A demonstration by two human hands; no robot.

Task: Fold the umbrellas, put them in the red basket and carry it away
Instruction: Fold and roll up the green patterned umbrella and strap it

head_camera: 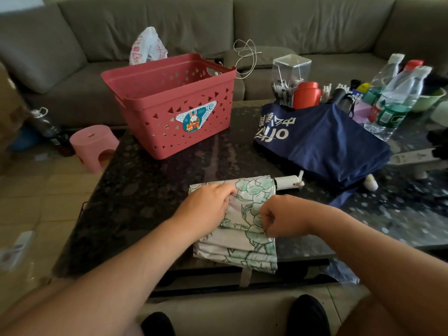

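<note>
Both hands, left [206, 206] and right [282, 218], pinch floral umbrella [244, 229] folds mid-fold; next, roll and strap it, basket [169, 105] at eleven o'clock.

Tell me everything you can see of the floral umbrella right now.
The floral umbrella lies flat near the front edge of the dark table, its white canopy with green flower print gathered in loose pleats. Its white handle points right, toward the navy umbrella. A strap hangs over the table edge. The left hand and right hand both pinch the fabric.
</note>
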